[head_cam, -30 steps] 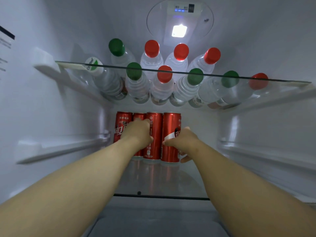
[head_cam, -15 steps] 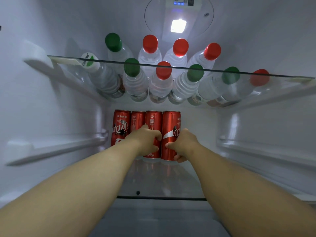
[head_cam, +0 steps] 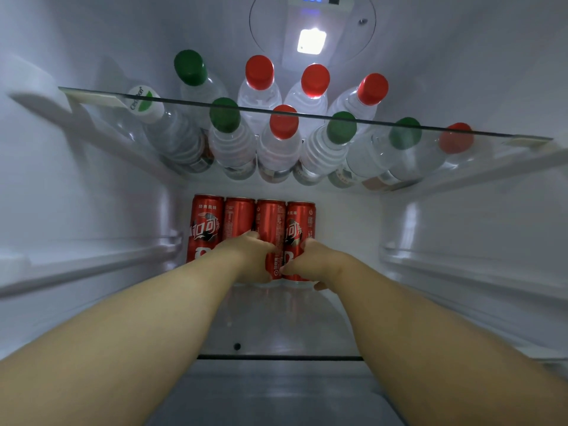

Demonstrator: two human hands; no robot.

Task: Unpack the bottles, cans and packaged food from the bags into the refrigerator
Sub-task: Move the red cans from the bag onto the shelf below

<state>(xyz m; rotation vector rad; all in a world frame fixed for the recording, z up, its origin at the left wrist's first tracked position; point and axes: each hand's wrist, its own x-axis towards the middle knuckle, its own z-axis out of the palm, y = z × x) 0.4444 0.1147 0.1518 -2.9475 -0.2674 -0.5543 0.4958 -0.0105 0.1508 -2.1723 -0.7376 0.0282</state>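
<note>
Deep inside the refrigerator (head_cam: 92,195), at the back of the lower glass shelf (head_cam: 276,327), 4 red cans (head_cam: 270,210) stand upright in 1 row, side by side and touching, toward the shelf's left side. 2 bare forearms extend in from the near edge. The left hand (head_cam: 249,256) lies over the lower half of the second can (head_cam: 239,216) from the left, its back turned to the camera and its fingers curled toward the third can (head_cam: 271,229). Whether it clasps either can or only presses against them I cannot tell, since the fingertips are hidden. The right hand (head_cam: 316,262) is wrapped round the lower part of the rightmost can (head_cam: 300,222), its thumb across the red front and 1 finger showing just under the can's base. A narrow strip of the third can shows between the 2 hands, which nearly touch. The leftmost can (head_cam: 206,219) shows almost whole beside the left wrist. Above, the upper glass shelf (head_cam: 461,130) carries 10 clear bottles (head_cam: 278,149) in 2 rows, 4 at the back and 6 in front. 5 caps are red, 4 are green and 1 is white with a green mark. A lit lamp (head_cam: 311,41) glows on the rear wall over the bottles.
</note>
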